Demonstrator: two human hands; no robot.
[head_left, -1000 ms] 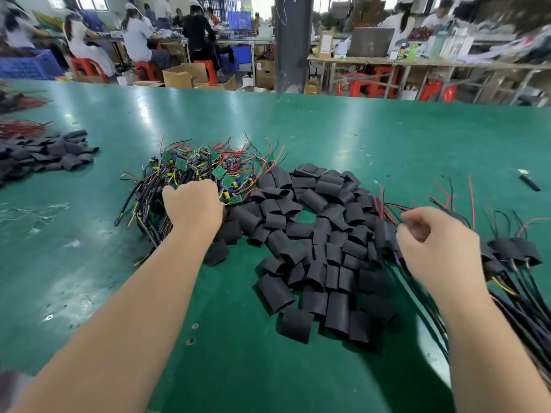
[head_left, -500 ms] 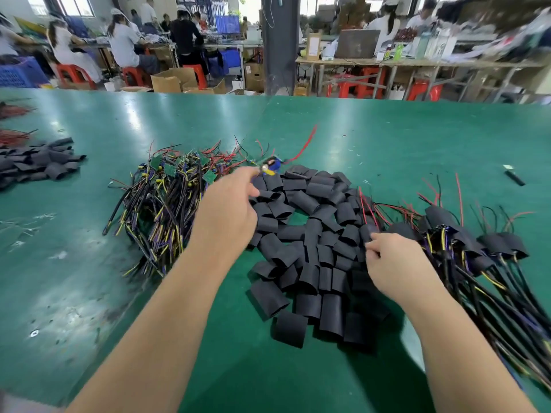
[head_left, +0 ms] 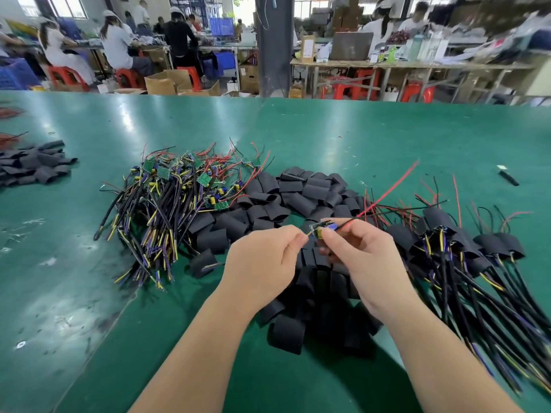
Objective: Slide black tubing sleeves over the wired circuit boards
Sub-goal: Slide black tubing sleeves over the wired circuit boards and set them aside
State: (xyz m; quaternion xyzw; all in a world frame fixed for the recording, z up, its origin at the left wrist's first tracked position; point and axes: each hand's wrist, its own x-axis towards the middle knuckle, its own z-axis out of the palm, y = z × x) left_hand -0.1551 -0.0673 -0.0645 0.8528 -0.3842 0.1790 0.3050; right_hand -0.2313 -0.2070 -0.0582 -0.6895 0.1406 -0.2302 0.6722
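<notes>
**Sleeving: mid-batch, sizeable backlog left**

Left to right on the table (head_left: pixel 328 135):
- Far left edge: small side heap of sleeves (head_left: pixel 38 169).
- Bare-board pile (head_left: pixel 167 201): green boards with wire tails, none sleeved. That's the backlog.
- Loose sleeves (head_left: pixel 298 195) in the centre, plenty in stock.
- Left hand (head_left: pixel 262 263) pinches a wire lead of the held board (head_left: pixel 323 229).
- Right hand (head_left: pixel 360 257) pinches the board body. The board sits just above the loose sleeves, with its red lead trailing up and right.
- No sleeve on it yet (can't tell if the right hand also holds a sleeve underneath; it's black on black).
- Sleeved pile (head_left: pixel 465 248) on the right: done units, cables fanning toward the near right edge.

My read: the done pile and the backlog look roughly comparable, so about halfway. The current unit is only being lined up; sleeving it is the next step.

Containers:
- None on the table; everything lies in loose heaps.
- Background only: a blue crate (head_left: pixel 15 77) at far left and open cardboard boxes (head_left: pixel 167 83) on the floor.
- Their contents aren't readable.
</notes>
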